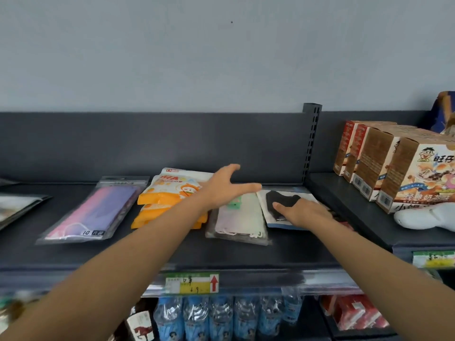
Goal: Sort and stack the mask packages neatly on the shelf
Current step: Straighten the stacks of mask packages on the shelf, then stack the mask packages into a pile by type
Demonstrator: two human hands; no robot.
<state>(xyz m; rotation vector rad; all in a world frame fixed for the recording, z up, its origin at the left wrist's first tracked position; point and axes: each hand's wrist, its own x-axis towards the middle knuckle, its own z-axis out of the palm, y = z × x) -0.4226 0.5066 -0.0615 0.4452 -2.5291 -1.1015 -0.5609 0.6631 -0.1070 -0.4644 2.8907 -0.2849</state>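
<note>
Mask packages (237, 217) lie on the shelf (246, 254); both hands spread: left (221, 188) hovering, right (305, 212) pressing one.

Single head view: looks forward and slightly down, close on the shelf (73, 254); both forearms reach in from the bottom edge. Wall (221, 57) fills the upper half.

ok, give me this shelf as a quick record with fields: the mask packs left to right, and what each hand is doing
shelf: dark, mask packs lying flat
far left: dark pack, cut off by frame
next: purple pack
middle: orange stack
right of it: pastel pack
far right: black-mask pack
left hand: open, spread above the pastel pack
right hand: flat on the black-mask pack
</note>
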